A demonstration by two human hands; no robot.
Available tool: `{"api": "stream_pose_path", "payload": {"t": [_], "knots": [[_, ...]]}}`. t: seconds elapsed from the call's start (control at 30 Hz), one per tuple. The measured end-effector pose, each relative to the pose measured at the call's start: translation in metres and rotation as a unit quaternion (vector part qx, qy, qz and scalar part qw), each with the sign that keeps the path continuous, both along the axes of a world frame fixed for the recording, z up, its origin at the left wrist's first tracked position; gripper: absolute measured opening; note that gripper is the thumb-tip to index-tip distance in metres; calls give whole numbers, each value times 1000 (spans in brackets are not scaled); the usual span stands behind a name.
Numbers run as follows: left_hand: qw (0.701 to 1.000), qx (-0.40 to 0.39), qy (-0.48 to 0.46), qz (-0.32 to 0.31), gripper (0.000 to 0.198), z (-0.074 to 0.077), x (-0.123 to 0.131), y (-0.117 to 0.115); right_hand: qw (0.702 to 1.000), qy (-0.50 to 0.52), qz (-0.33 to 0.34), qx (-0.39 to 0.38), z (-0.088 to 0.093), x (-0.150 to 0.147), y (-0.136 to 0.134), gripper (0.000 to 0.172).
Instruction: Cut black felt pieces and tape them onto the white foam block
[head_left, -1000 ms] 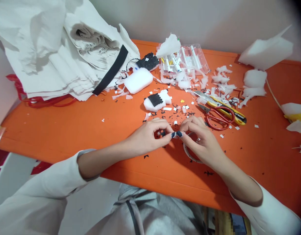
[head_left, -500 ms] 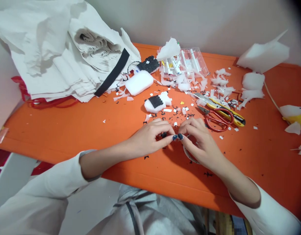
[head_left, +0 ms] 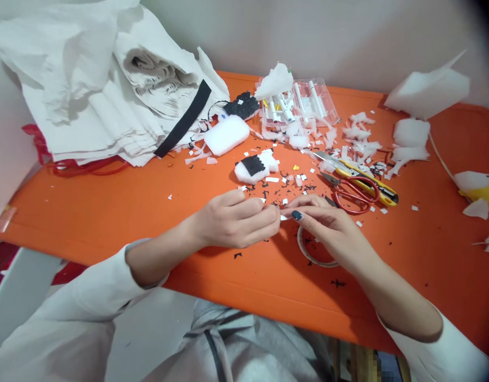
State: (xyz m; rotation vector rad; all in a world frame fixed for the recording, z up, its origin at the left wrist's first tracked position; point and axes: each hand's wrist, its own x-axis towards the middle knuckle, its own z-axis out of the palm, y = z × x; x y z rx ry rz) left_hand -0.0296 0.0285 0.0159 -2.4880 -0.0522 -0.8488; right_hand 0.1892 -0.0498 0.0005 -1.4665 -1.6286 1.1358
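My left hand [head_left: 234, 218] and my right hand [head_left: 326, 225] meet fingertip to fingertip over the orange table [head_left: 109, 212]. Both pinch a tiny white scrap [head_left: 283, 217] between them. The left fingers are curled closed; the right thumb and forefinger press together, the nail dark blue. A roll of clear tape [head_left: 314, 249] lies on the table under my right hand. A white foam piece with a black patch [head_left: 254, 167] sits just beyond my hands.
Red-handled scissors [head_left: 354, 191] and a yellow utility knife [head_left: 364, 178] lie to the right. A clear box of markers [head_left: 296, 101] stands at the back. A heap of white sheets [head_left: 101, 90] fills the back left. Foam blocks [head_left: 427, 93] and scraps litter the right side.
My hands have turned and lifted slightly: the left hand rolled knuckles-up, the right hand opened flatter, uncovering the tape roll. A white scrap now shows between the fingertips.
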Motion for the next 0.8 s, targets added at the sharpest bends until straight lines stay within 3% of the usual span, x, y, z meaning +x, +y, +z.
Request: {"api": "stream_pose_path", "payload": {"t": [0.07, 0.2, 0.43, 0.5, 0.57, 0.63, 0.67, 0.73, 0.8], "knots": [[1000, 3, -6, -13, 6, 0, 0, 0, 1000, 5, -1, -13, 1, 0, 1, 27], [1000, -11, -14, -20, 7, -2, 1, -1, 999, -19, 1, 38, 4, -1, 1, 24], [999, -23, -24, 28, 14, -1, -1, -7, 995, -74, 45, 47, -1, -1, 2, 19], [996, -64, -8, 55, 23, -3, -1, -7, 995, -76, 43, 54, -2, -1, 2, 19], [982, -174, 7, 79, 30, -5, 0, -7, 990, -102, 27, 97, -2, 0, 2, 16], [927, -363, 11, 91, 38, -7, 2, -7, 970, -168, 2, 175, -2, 0, 0, 14], [874, -477, 9, 93, 44, -8, 3, -8, 954, -209, -10, 217, -2, 1, -1, 13], [719, -690, 11, 84, 50, -8, 7, -10, 913, -290, -24, 287, -2, 3, -3, 13], [561, -825, 14, 66, 45, -9, 12, -13, 874, -350, -23, 336, -4, 6, -5, 16]]}}
